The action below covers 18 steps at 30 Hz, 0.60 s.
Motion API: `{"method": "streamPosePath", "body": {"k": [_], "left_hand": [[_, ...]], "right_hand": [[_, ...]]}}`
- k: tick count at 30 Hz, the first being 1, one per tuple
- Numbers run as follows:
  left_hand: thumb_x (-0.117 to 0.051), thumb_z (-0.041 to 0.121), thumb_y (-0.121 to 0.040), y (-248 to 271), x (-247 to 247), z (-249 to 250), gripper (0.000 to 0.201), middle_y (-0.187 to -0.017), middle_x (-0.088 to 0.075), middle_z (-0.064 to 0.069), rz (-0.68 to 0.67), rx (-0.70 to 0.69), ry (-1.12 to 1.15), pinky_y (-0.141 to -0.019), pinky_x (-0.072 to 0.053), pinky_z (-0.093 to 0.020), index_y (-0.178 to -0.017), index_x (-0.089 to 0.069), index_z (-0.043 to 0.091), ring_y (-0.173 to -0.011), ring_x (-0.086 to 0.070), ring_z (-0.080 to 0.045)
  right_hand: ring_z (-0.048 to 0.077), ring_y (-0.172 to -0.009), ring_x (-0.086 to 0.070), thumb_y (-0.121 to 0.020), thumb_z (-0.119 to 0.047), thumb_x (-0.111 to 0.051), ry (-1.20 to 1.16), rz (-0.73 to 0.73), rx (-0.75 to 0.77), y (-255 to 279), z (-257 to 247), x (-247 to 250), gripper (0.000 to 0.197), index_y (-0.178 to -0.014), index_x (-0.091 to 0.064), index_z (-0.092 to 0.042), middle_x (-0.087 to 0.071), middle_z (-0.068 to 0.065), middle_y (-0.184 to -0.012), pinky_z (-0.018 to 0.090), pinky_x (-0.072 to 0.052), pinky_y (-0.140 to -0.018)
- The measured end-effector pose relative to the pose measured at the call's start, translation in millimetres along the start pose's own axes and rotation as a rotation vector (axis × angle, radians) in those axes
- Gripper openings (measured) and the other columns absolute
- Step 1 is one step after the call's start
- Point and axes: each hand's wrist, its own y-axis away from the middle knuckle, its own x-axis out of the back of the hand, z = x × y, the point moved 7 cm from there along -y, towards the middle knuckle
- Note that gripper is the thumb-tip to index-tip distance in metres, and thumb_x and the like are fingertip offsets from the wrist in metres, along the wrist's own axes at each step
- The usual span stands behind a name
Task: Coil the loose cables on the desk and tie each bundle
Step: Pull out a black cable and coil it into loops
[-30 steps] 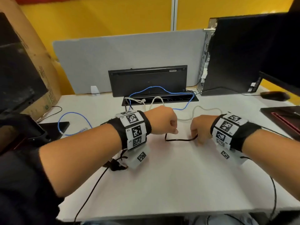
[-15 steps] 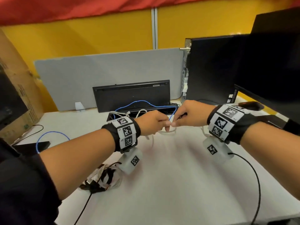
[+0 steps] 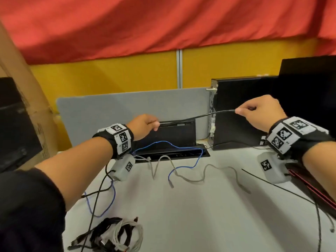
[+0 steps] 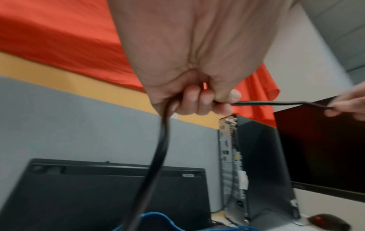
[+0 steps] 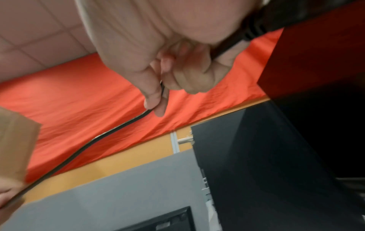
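A black cable [image 3: 196, 117] stretches taut in the air between my two hands, above the desk. My left hand [image 3: 154, 125] grips it with curled fingers [image 4: 197, 101], and the rest of the black cable [image 4: 158, 156] hangs down from that fist. My right hand [image 3: 240, 111], higher and to the right, pinches the black cable [image 5: 110, 132] between thumb and forefinger [image 5: 156, 100]. A blue cable [image 3: 181, 148] and a grey cable [image 3: 209, 171] lie loose on the white desk [image 3: 200, 215]. A heap of coiled black and white cables [image 3: 116, 233] lies at the near left.
An upright keyboard [image 3: 174, 135] leans on a grey divider [image 3: 118, 110] behind a cable slot. A black computer case [image 3: 236, 115] and a monitor [image 3: 309, 84] stand at the right, a cardboard box [image 3: 27, 106] at the left. A thin black line [image 3: 283, 190] crosses the desk's right side.
Both hands lifted off the desk, met at the middle, then drew apart, pulling the black cable taut between them. The right hand went up and right. The view tilted upward.
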Motion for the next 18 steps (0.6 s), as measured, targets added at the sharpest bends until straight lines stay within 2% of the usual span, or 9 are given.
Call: {"method": "streamPosePath", "body": {"k": [5, 8, 10, 14, 17, 18], "left_hand": [[-0.045, 0.019, -0.102, -7.3, 22.9, -12.4, 0.028, -0.07, -0.049, -0.004, 0.097, 0.021, -0.008, -0.065, -0.034, -0.028, -0.076, -0.057, 0.015, -0.066, -0.043, -0.017], [-0.045, 0.018, -0.102, -4.2, 39.1, -25.2, 0.027, -0.063, -0.044, 0.0, 0.136, 0.08, -0.011, -0.057, -0.032, -0.025, -0.081, -0.061, 0.01, -0.059, -0.04, -0.013], [-0.045, 0.017, -0.102, -0.6, 50.4, -34.9, 0.027, -0.061, -0.041, 0.0, 0.17, 0.102, -0.005, -0.055, -0.03, -0.024, -0.082, -0.061, 0.007, -0.057, -0.038, -0.012], [-0.044, 0.014, -0.102, 0.7, 59.8, -33.7, 0.028, -0.06, -0.041, 0.002, 0.264, 0.104, 0.066, -0.054, -0.03, -0.022, -0.079, -0.057, 0.008, -0.056, -0.036, -0.011], [-0.043, 0.016, -0.102, -2.4, 61.0, -26.2, 0.029, -0.055, -0.037, 0.002, 0.306, 0.092, 0.129, -0.048, -0.028, -0.022, -0.077, -0.056, 0.01, -0.05, -0.033, -0.012], [-0.042, 0.017, -0.103, -3.8, 60.2, -23.5, 0.03, -0.054, -0.036, 0.002, 0.31, 0.084, 0.156, -0.046, -0.028, -0.022, -0.077, -0.056, 0.011, -0.049, -0.033, -0.012]], "right_hand": [[0.008, -0.076, -0.059, -0.087, -0.033, -0.066, 0.008, 0.064, -0.07, -2.4, 13.8, -2.7, 0.015, -0.073, -0.07, -0.033, -0.065, -0.014, -0.074, 0.026, -0.045, -0.073], [0.014, -0.08, -0.059, -0.087, -0.032, -0.066, 0.03, 0.157, -0.142, -0.3, 29.1, 4.5, 0.019, -0.068, -0.067, -0.034, -0.067, -0.008, -0.077, 0.026, -0.042, -0.074], [0.016, -0.081, -0.061, -0.086, -0.032, -0.066, 0.019, 0.163, -0.189, 3.3, 38.7, 5.3, 0.019, -0.068, -0.067, -0.033, -0.069, -0.006, -0.079, 0.027, -0.044, -0.074], [0.018, -0.077, -0.061, -0.088, -0.028, -0.064, 0.015, 0.023, -0.254, 11.8, 42.4, -23.1, 0.019, -0.069, -0.068, -0.028, -0.069, -0.002, -0.079, 0.03, -0.049, -0.07], [0.019, -0.071, -0.064, -0.09, -0.022, -0.062, -0.092, -0.162, -0.314, 19.7, 35.4, -52.6, 0.018, -0.075, -0.07, -0.022, -0.069, 0.004, -0.075, 0.03, -0.051, -0.066], [0.019, -0.072, -0.066, -0.091, -0.019, -0.061, -0.108, -0.237, -0.316, 21.8, 30.3, -62.4, 0.017, -0.078, -0.071, -0.02, -0.07, 0.004, -0.075, 0.032, -0.054, -0.069]]}}
